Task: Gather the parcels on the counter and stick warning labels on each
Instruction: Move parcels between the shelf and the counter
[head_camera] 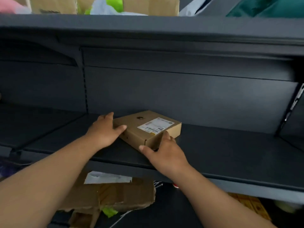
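Dark grey metal shelving (230,145) fills the view, and we stand close against it with both bare forearms reaching forward.

Nearest to us, on the level below our arms, lies a torn, crumpled brown cardboard parcel (115,193) with a white paper label (107,177) on its top. A lime-green scrap (109,211) pokes out under its front edge. Off to the lower right a yellow-orange patterned item (250,204) shows, too blurred for us to identify.

Above that, on the middle shelf board, sits the small brown cardboard box (141,127). It lies flat, turned at an angle so that one corner points toward us, and it rests well forward of the back panel. A white shipping label (155,125) covers the right part of its top face, and a dark mark sits near the top's far edge.

Our left hand (103,132) holds the box's left end. The thumb lies across the top near the corner, and the fingers, held together, reach along the far-left side. Our right hand (164,152) grips the near-right side. Its thumb presses against the front corner, spread away from the fingers, which curl up against the side wall to the top edge.

Behind the box rises the plain dark back panel (181,89), with a slotted upright (84,83) at its left.

Farthest away, on the top shelf, we see a tan cardboard carton (151,5), a white plastic bag with lime-green patches (105,7), a second cardboard box (52,4), a pink soft item (9,5) and a teal-green bag (266,5).
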A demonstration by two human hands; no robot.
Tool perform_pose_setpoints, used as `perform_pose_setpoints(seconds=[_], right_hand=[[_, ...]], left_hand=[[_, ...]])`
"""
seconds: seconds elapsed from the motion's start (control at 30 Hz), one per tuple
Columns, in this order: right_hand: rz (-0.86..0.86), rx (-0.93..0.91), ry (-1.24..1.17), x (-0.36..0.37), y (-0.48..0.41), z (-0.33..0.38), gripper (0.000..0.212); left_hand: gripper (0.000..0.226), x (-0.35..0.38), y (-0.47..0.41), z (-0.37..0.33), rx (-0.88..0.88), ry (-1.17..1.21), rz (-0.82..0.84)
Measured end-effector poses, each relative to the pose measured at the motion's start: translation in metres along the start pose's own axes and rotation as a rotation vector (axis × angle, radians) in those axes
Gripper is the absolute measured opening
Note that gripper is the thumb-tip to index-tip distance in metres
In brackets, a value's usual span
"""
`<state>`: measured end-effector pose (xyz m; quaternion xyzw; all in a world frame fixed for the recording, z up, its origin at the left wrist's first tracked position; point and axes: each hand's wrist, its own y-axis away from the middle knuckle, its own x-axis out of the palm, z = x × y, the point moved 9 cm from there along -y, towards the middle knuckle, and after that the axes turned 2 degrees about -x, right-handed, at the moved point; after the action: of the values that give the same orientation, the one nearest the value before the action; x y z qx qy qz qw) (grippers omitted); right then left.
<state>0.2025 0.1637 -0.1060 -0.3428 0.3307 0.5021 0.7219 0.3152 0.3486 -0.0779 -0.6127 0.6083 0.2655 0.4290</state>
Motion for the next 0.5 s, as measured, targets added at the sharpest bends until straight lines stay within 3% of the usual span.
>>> perform_pose_setpoints(seconds=[0.17, 0.3, 0.5], right_hand=[[-0.035, 0.113, 0.054, 0.013, -0.004, 0.01, 0.114], [-0.087, 0.167, 0.006, 0.006, -0.005, 0.001, 0.103], [-0.187, 0.215, -0.155, -0.045, 0.022, -0.044, 0.081]], left_hand=[[0.076, 0.025, -0.033, 0.006, -0.083, 0.345, 0.183], [0.08, 0.033, -0.041, 0.005, -0.11, 0.528, 0.256], [0.1, 0.043, -0.003, -0.047, 0.011, 0.485, 0.41]])
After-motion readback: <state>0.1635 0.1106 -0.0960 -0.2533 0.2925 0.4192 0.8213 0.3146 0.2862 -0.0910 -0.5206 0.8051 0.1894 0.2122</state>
